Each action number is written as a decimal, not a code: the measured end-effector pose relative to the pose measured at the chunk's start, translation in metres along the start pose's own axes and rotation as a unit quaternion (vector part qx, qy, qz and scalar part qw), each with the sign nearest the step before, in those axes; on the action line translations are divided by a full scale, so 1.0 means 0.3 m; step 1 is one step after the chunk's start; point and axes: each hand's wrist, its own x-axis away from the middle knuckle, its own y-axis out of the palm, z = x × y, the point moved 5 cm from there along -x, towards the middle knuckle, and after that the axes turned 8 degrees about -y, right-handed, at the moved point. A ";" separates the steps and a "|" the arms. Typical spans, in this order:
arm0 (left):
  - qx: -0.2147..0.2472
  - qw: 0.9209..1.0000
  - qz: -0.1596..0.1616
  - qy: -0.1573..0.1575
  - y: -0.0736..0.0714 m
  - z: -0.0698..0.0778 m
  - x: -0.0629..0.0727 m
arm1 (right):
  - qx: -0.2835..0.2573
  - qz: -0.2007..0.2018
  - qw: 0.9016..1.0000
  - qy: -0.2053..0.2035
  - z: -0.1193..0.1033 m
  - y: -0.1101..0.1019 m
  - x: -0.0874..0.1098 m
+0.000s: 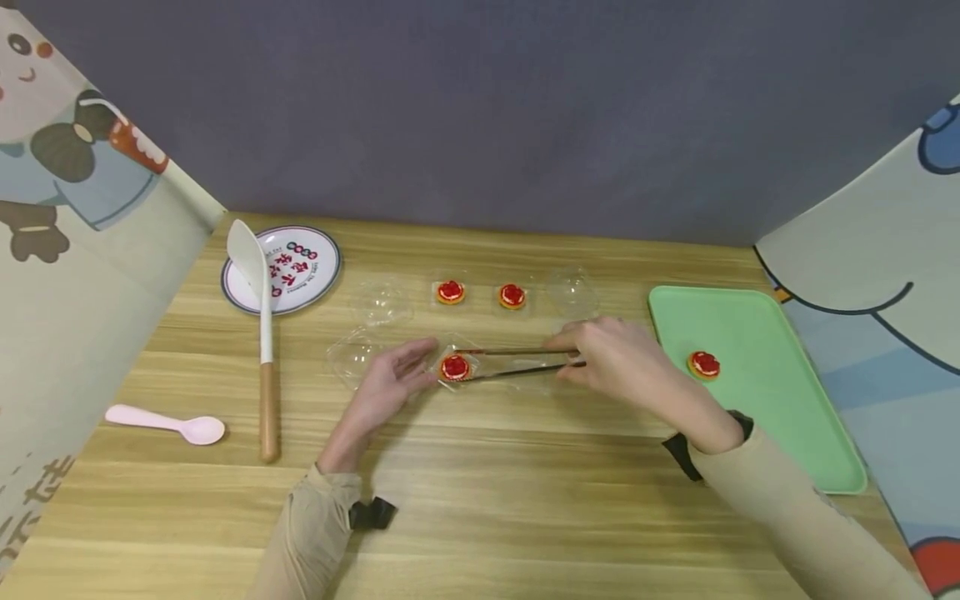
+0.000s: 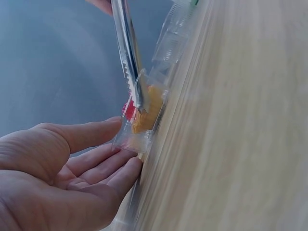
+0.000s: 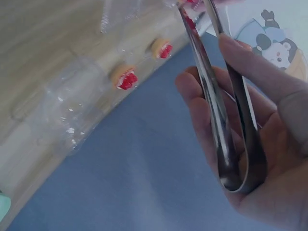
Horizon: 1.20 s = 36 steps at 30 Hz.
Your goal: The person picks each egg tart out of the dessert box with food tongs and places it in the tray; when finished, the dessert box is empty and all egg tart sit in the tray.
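Observation:
My right hand grips metal tongs, thumb on one arm and fingers on the other. The tong ends stand either side of a small tart with a red and white top and orange-yellow base. That tart sits in a clear plastic box on the table, its lid folded back. My left hand is at the box's left side, thumb and fingers extended, fingertips right at the plastic. Two similar tarts, one left and one right, sit in clear boxes behind.
At right, a green tray holds another tart. Open clear lids lie around the boxes. To the left are a plate, a white spatula with a wooden handle across its rim, and a pink spoon. A grey wall backs the table.

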 end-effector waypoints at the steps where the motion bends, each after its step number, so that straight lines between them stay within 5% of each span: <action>1: 0.001 1.000 0.002 -0.002 -0.001 -0.001 0.001 | 0.000 -0.008 1.000 0.003 0.000 -0.002 -0.006; 28: 0.007 1.000 -0.015 0.000 0.032 0.005 -0.020 | -0.014 -0.064 0.998 0.017 0.029 -0.063 -0.011; 36: -0.014 1.000 -0.017 0.007 0.031 0.006 -0.020 | 0.000 -0.045 0.999 0.005 0.023 -0.044 -0.019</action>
